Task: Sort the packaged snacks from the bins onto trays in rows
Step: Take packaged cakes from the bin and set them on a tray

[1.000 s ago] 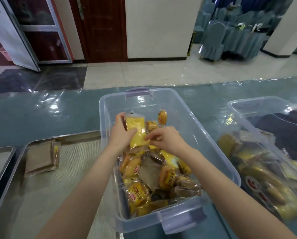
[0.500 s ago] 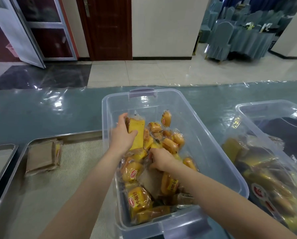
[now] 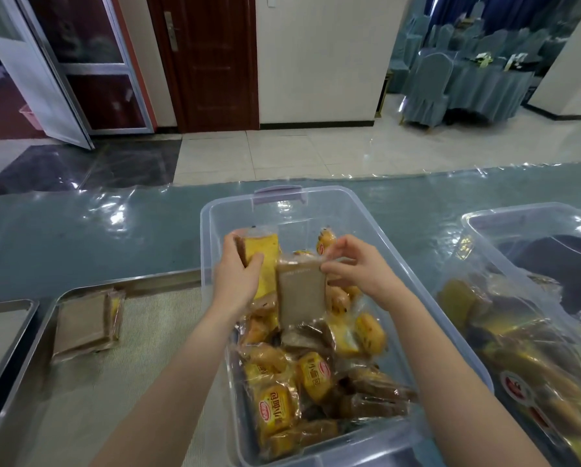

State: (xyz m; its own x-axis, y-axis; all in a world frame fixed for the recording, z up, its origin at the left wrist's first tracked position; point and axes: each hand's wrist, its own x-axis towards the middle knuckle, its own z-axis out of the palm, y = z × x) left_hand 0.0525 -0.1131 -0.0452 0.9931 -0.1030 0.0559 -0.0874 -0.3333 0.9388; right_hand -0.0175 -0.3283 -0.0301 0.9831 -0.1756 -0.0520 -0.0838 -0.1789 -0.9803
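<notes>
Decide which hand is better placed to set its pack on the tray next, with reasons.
Probably the left hand: it grips the yellow pack by the bin wall beside the tray. The right hand pinches the brown pack farther off.

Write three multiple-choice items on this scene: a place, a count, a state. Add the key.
1. Where does the lone packet lie? A. on the tray left of the middle bin; B. on the floor; C. on a chair.
2. How many clear bins are in view? A. one; B. two; C. four.
3. What is the right hand doing? A. resting flat on the table; B. pinching a brown packet; C. hanging empty.
Key: 1 A, it rests inside the tray. 2 B, the middle bin plus the right bin. 3 B, its fingers pinch the packet's top edge, while the left hand grips a yellow packet.
</notes>
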